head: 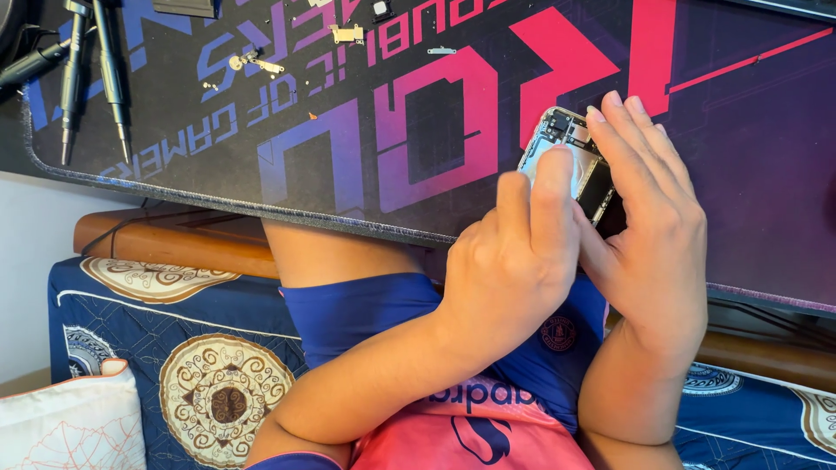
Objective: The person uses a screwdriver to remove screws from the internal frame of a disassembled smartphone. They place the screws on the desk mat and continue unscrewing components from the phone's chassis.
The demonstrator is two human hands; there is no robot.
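Now mid-teardown: opened phone [575, 161] at desk mat [261, 104] front edge, cradled by right hand [653, 235], fingers wrapped along its side; left hand [514, 252] thumb pressing inside, other fingers curled. Next probably calls for gentle, steady lifting.

desk mat [366, 165]: dark purple-pink | bed cover [174, 348]: blue, patterned | wooden rail [174, 244] | pillow [70, 426]: white
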